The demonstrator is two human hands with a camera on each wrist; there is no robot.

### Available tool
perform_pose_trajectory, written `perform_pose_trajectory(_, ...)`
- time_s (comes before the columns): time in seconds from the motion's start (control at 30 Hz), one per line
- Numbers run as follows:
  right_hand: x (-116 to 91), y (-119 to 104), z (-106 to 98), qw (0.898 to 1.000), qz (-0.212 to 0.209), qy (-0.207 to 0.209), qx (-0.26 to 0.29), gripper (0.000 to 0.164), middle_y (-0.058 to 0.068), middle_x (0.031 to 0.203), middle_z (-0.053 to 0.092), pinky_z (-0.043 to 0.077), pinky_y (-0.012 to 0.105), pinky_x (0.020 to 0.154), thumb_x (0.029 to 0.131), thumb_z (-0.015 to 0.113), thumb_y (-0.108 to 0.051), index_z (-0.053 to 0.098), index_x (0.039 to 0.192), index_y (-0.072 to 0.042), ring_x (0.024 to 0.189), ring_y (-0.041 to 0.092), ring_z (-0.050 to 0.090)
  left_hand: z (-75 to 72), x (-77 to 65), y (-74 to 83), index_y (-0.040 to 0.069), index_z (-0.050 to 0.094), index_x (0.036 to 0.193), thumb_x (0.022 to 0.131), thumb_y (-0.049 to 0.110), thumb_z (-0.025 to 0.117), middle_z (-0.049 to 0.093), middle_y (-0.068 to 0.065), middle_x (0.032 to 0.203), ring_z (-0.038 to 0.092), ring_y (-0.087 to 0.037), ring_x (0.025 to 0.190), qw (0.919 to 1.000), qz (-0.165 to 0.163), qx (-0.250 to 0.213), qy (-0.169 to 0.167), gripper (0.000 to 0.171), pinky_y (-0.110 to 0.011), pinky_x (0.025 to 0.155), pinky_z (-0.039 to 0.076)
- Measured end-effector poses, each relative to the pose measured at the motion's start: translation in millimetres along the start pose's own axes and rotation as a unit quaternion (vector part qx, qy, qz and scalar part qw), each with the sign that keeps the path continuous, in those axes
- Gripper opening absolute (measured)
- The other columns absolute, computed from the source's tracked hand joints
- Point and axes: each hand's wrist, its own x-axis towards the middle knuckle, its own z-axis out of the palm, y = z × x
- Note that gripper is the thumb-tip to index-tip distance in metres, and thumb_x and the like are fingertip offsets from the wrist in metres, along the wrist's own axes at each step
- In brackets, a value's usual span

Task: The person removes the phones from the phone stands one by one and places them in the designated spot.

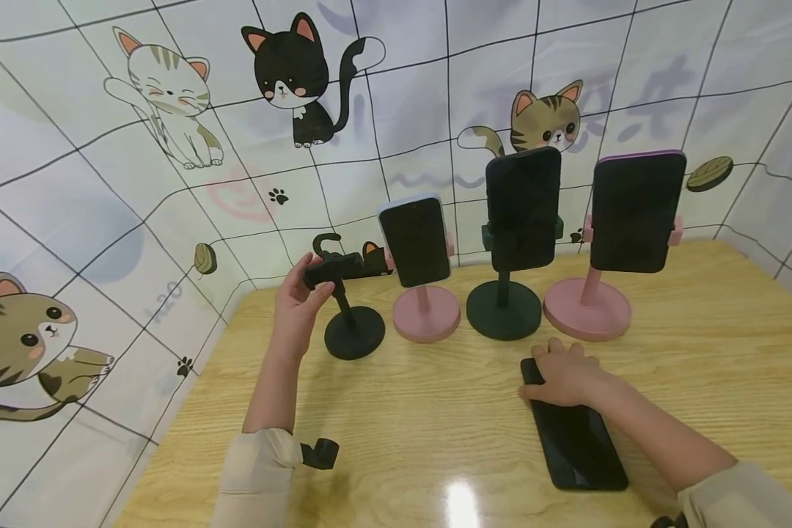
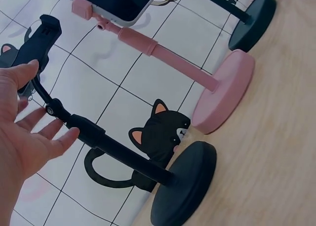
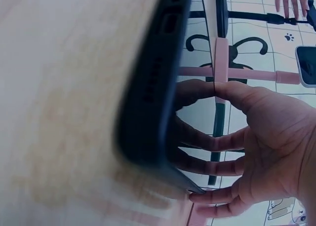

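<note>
My left hand pinches the clamp of a black phone stand at the left of the row, thumb in front and fingers behind. No phone sits in that clamp. My right hand rests over the far end of a black phone that lies screen up on the table. Its fingers are spread and lightly bent; in the right wrist view, the fingertips meet the phone and its dark screen mirrors them.
Three more stands hold upright phones: a pink stand, a dark green stand and another pink stand. They line the back of the wooden table. Behind them hangs a grid-patterned cloth with cartoon cats.
</note>
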Motion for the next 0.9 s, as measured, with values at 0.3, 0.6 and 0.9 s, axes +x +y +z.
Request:
perform_pose_trajectory(0.3,-1,-11,-7,0.999,-0.052,0.017,0.0,0.059,0.025,0.114,0.05,0.03,0.07,0.076,0.08,0.063,-0.043,0.051,0.118,0.001,0.097,0.046,0.047,8.3,-22.6,-11.3,-0.004,0.038,0.133,0.09,0.009,0.053,0.044,-0.016,0.132,0.047,-0.027,0.116,0.9854,-0.082,0.125,-0.082,0.047,-0.032,0.089,0.045)
perform_pose_trajectory(0.6,6,-28,-20,0.977,-0.17,0.031,0.125,0.058,0.027,0.117,0.05,0.042,0.05,0.087,0.087,0.058,-0.031,0.042,0.122,0.013,0.107,0.039,0.05,45.5,-33.4,-19.2,-0.003,0.044,0.129,0.091,0.011,0.053,0.051,-0.016,0.126,0.05,-0.026,0.115,0.9759,0.019,0.193,-0.101,0.042,-0.041,0.09,0.043)
perform_pose_trajectory(0.9,12,-46,-41,0.952,-0.204,0.112,0.201,0.048,0.029,0.125,0.045,0.042,0.047,0.088,0.093,0.048,-0.018,0.034,0.128,0.012,0.11,0.038,0.05,76.8,-32.6,-14.4,-0.007,0.031,0.136,0.091,0.011,0.053,0.043,-0.017,0.134,0.045,-0.026,0.12,0.9741,0.085,0.194,-0.079,0.053,-0.041,0.089,0.044)
